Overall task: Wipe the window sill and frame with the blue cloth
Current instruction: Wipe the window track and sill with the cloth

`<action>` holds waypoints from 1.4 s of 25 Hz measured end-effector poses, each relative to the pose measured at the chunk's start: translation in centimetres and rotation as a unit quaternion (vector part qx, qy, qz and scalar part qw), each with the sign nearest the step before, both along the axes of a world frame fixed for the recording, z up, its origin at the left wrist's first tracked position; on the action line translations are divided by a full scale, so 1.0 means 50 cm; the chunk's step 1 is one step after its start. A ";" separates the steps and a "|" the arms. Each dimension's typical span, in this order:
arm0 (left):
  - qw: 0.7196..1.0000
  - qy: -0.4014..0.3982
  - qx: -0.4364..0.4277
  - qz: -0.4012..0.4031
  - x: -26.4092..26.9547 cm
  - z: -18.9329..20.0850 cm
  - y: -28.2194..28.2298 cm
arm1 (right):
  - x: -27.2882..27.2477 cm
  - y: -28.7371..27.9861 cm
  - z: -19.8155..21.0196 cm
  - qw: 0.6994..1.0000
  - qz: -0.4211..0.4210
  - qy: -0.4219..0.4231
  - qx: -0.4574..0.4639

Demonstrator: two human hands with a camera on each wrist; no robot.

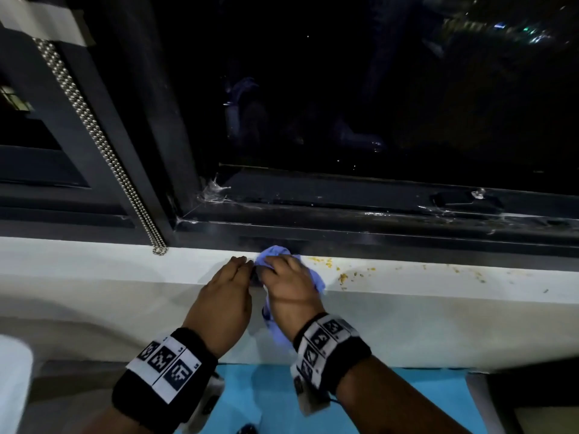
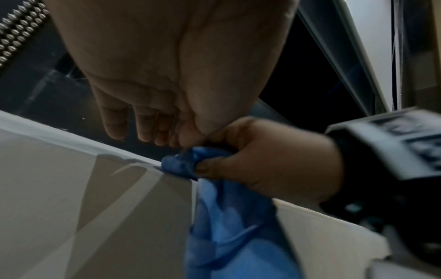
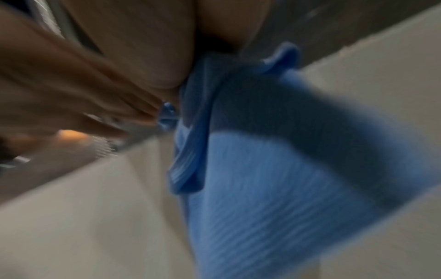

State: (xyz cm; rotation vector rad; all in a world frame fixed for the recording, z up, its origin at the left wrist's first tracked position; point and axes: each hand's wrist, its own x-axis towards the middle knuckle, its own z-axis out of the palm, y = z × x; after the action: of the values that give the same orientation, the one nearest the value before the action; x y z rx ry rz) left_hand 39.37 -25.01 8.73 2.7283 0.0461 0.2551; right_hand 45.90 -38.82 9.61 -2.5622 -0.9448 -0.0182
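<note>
Where the white window sill (image 1: 94,270) meets the dark window frame (image 1: 376,236), just below the centre of the head view, the blue cloth (image 1: 275,252) lies bunched on the sill's top, its free end hanging down the sill's front face. The right hand (image 1: 289,281) grips the cloth, thumb and curled fingers closed round the bunched part, as the left wrist view confirms (image 2: 262,160). The left hand (image 1: 227,289) lies just beside it on the left, palm down, fingers straight and close together, their tips at the sill's inner edge, holding nothing; whether it touches the cloth cannot be told. Yellow crumbs (image 1: 343,277) are scattered on the sill right of the cloth. Cobwebs (image 1: 214,191) sit in the frame's corner above, and a beaded chain (image 1: 94,133) runs diagonally down the upper left to the sill. The right wrist view is blurred, showing chiefly ribbed cloth
</note>
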 end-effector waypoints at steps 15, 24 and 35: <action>0.999 0.023 0.012 -0.019 0.011 -0.002 -0.065 | 0.008 -0.185 0.005 0.999 -0.037 0.022 -0.013; 0.998 0.026 0.034 -0.045 0.020 -0.017 -0.121 | 0.043 -0.166 0.006 0.995 -0.091 0.030 0.025; 0.997 0.037 0.037 -0.064 0.026 -0.005 -0.134 | 0.033 -0.354 0.074 0.976 -0.141 -0.015 0.165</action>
State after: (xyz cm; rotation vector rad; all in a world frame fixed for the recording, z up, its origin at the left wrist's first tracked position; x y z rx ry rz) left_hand 40.65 -31.73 8.47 2.7989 -0.1191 0.1224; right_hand 47.55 -56.52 13.32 -2.3653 -0.5262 -0.2724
